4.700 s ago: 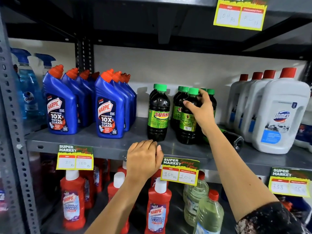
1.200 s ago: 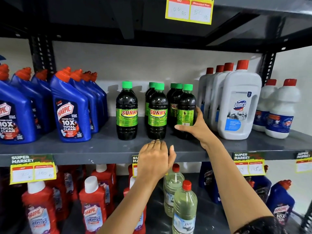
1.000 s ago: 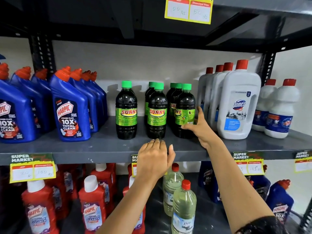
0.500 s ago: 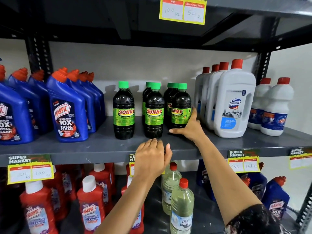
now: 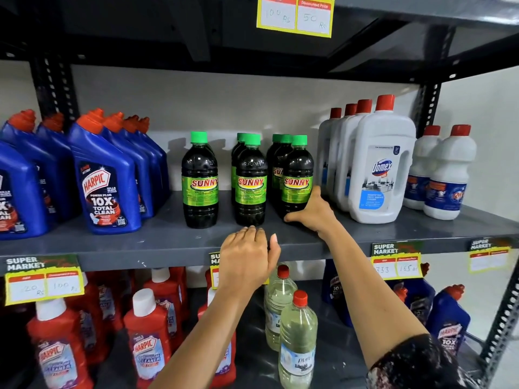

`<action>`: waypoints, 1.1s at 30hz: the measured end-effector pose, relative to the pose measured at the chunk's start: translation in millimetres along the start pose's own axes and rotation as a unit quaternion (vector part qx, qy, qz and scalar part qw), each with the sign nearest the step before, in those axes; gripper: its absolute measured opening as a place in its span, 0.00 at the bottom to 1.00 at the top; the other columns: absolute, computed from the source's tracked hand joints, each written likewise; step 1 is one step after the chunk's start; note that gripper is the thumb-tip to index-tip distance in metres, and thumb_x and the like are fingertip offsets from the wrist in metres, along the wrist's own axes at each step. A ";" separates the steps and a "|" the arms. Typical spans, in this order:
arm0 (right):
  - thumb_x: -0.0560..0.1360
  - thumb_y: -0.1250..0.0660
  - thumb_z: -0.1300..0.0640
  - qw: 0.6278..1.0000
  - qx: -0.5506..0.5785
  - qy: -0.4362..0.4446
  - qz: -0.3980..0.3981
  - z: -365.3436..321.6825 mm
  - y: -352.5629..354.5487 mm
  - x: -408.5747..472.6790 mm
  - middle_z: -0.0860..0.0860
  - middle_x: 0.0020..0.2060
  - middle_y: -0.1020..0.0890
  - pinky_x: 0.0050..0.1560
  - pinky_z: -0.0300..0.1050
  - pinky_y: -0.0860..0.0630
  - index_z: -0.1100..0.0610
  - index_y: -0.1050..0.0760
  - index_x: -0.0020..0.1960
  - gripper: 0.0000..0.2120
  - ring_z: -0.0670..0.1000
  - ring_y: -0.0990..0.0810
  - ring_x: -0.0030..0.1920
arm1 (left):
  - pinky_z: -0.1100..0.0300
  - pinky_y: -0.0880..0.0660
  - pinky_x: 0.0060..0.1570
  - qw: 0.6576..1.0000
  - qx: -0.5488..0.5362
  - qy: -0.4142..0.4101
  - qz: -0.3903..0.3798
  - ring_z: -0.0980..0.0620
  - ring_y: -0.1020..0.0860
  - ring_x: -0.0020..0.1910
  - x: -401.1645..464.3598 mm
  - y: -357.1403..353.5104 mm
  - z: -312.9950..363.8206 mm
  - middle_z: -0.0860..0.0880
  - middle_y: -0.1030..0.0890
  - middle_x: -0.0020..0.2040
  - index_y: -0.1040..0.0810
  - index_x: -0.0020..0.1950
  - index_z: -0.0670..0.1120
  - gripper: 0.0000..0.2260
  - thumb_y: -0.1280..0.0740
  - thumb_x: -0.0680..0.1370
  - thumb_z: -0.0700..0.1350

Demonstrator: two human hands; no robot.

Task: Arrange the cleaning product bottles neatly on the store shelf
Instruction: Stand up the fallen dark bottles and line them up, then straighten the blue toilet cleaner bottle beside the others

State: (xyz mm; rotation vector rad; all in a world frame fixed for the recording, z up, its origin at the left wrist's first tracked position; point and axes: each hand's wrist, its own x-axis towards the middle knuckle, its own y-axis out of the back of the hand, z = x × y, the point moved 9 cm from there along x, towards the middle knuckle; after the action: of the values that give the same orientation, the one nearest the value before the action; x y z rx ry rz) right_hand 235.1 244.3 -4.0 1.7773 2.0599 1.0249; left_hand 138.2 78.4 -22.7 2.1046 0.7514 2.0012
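Front right Sunny bottle upright on the grey shelf, right hand cupping its base, fingers curled round; left hand resting loosely curled on the shelf lip; probably full, heavy, rigid, slick; best gripped low or mid-label.

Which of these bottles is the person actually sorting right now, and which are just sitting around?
In the job:
- Sunny bottles, the rightmost front one held at its base by the right hand
- left hand, resting on the shelf edge

Just standing by:
- blue Harpic bottles
- Domex bottles
- red Harpic bottles below
- price tags
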 end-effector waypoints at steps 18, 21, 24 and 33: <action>0.71 0.29 0.51 0.997 -0.065 -0.002 0.045 -12.8 14.4 -61.7 0.59 0.62 0.25 0.63 0.58 0.30 0.54 0.34 0.66 0.26 0.61 0.27 0.63 | 0.62 0.40 0.24 0.992 -0.035 0.057 -0.106 0.48 0.22 0.27 3.3 28.3 -74.2 0.49 0.23 0.29 0.25 0.28 0.47 0.27 0.52 0.79 0.57; 0.72 0.30 0.50 0.995 -0.029 0.081 0.051 -56.8 -10.0 -82.6 0.48 0.47 0.20 0.58 0.56 0.26 0.47 0.26 0.52 0.10 0.54 0.21 0.54 | 0.57 0.25 0.31 0.993 -0.065 0.076 -0.057 0.47 0.16 0.39 -5.8 45.1 -126.2 0.46 0.18 0.36 0.21 0.34 0.44 0.21 0.46 0.79 0.51; 0.72 0.28 0.56 0.981 0.068 0.181 -0.011 -122.4 -56.6 -108.2 0.48 0.38 0.19 0.45 0.32 0.25 0.53 0.22 0.50 0.08 0.45 0.20 0.39 | 0.52 0.23 0.54 0.991 -0.080 0.105 0.003 0.45 0.19 0.56 -20.7 61.7 -180.8 0.42 0.17 0.55 0.17 0.51 0.39 0.18 0.43 0.77 0.47; 0.67 0.23 0.59 0.944 0.168 0.172 -0.226 -220.5 -201.7 -121.5 0.44 0.43 0.24 0.54 0.44 0.25 0.53 0.40 0.70 0.37 0.42 0.23 0.43 | 0.43 0.35 0.68 0.948 0.018 0.317 -0.031 0.33 0.36 0.69 -47.7 86.2 -358.4 0.31 0.37 0.71 0.44 0.74 0.32 0.39 0.29 0.73 0.49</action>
State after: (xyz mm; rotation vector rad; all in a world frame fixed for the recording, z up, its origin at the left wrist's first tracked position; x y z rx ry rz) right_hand -22.1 49.7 -3.2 1.1997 2.8255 0.9321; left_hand -185.8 -101.0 9.1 1.4035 0.9223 2.6635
